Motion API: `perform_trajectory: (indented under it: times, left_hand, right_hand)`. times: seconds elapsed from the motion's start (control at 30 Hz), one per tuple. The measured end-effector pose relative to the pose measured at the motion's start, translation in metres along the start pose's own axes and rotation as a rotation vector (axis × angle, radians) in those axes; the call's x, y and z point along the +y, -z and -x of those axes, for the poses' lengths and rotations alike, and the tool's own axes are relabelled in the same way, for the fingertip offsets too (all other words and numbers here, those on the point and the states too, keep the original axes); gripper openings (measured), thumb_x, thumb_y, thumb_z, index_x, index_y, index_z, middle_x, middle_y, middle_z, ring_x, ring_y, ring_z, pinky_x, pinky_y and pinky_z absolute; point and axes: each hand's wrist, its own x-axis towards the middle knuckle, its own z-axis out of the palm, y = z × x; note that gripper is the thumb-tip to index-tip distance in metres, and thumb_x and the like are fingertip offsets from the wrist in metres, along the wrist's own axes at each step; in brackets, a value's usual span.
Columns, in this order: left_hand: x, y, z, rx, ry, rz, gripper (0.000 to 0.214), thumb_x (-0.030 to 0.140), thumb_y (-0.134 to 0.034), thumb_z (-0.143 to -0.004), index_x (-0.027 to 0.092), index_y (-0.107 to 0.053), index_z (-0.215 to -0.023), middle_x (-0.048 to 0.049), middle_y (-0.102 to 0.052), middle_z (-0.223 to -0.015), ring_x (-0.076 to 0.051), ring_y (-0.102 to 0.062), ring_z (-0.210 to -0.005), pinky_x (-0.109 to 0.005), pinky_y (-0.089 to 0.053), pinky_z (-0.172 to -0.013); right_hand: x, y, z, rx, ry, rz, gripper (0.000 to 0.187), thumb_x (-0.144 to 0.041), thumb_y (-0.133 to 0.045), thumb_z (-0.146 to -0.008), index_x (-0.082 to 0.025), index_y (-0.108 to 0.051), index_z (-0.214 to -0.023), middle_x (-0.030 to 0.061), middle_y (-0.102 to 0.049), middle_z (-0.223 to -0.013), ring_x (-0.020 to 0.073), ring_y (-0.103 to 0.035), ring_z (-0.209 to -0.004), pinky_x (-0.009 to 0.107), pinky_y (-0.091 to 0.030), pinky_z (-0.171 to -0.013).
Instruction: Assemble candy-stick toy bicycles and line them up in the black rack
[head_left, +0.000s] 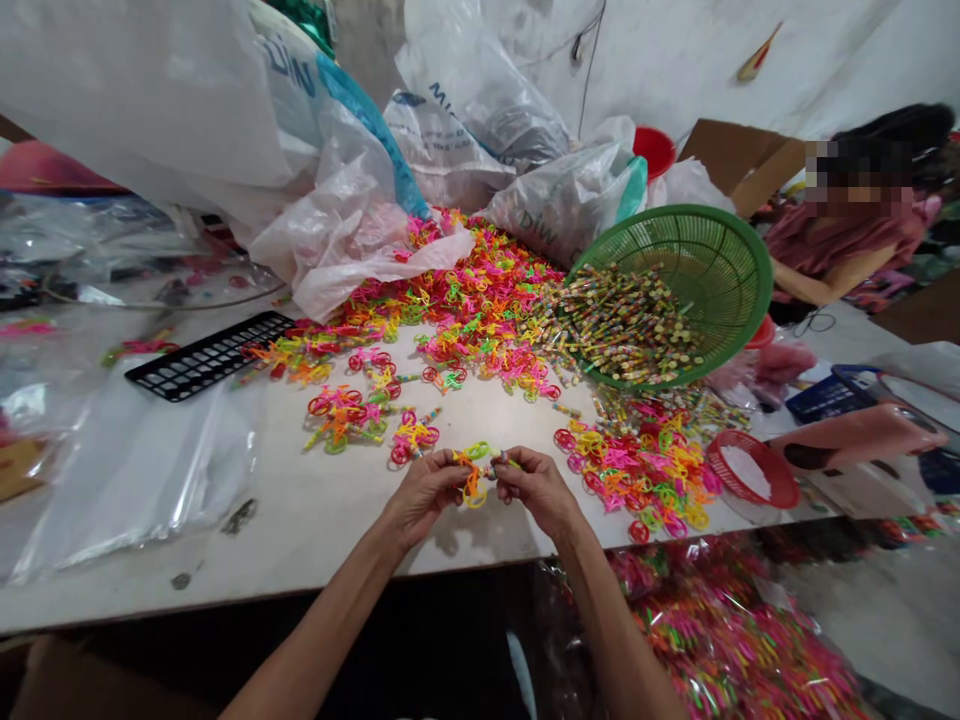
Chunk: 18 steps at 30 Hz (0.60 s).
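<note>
Nearest: reaching in with bare forearms [322, 620] over front edge of off-white flat tabletop [315, 535]. Pinching with left hand [424, 496] and right hand [540, 485] at opposite sides of small orange, yellow and green plastic trinket [473, 488], held up near that edge; exact join too small to tell. Probably fitting or adjusting parts; seems to call for steady grip, light push or twist. Open leftward, toward clear flat plastic bags [142, 470]. Crowded rightward by loose multicoloured plastic heap [645, 470].
</note>
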Motion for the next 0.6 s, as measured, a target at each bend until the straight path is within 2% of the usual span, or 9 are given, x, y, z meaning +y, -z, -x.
perform_trajectory:
  times: [0.13,0.3,0.4,0.6]
  left_hand:
    - [-0.001,0.003,0.001,0.002,0.021,0.004,0.027,0.020,-0.078,-0.054,0.013,-0.060,-0.073,-0.0021,-0.063,-0.066,-0.009,-0.055,-0.053,-0.020,-0.042,-0.048]
    - [-0.002,0.003,0.001,0.022,0.044,0.014,0.029,0.022,-0.078,-0.052,0.014,-0.058,-0.072,-0.0011,-0.062,-0.064,-0.010,-0.056,-0.054,-0.020,-0.044,-0.050]
    - [-0.002,0.003,0.001,0.037,0.044,0.001,0.031,0.023,-0.078,-0.051,0.013,-0.057,-0.071,-0.0022,-0.063,-0.065,-0.011,-0.056,-0.054,-0.022,-0.044,-0.051]
    - [0.000,0.010,0.003,0.105,-0.066,-0.093,0.029,0.023,-0.078,-0.051,0.014,-0.056,-0.068,-0.0002,-0.061,-0.057,-0.009,-0.052,-0.048,-0.019,-0.039,-0.047]
  right_hand:
    - [0.002,-0.001,0.000,0.008,-0.006,-0.002,0.024,-0.030,-0.075,-0.061,-0.015,-0.061,-0.073,0.0008,-0.065,-0.060,0.0081,-0.054,-0.043,0.018,-0.038,-0.042]
    - [0.004,-0.004,-0.001,0.042,0.063,0.006,0.023,-0.024,-0.079,-0.055,-0.015,-0.064,-0.070,0.0000,-0.065,-0.060,0.0113,-0.059,-0.054,0.023,-0.046,-0.055]
    - [0.005,-0.005,-0.002,0.044,0.069,0.030,0.020,-0.023,-0.079,-0.054,-0.015,-0.066,-0.068,0.0004,-0.066,-0.059,0.0116,-0.059,-0.053,0.024,-0.047,-0.057]
    - [0.005,-0.018,-0.001,0.096,0.131,0.193,0.012,-0.019,-0.075,-0.055,-0.016,-0.068,-0.065,-0.0003,-0.064,-0.055,0.0114,-0.057,-0.052,0.023,-0.045,-0.054]
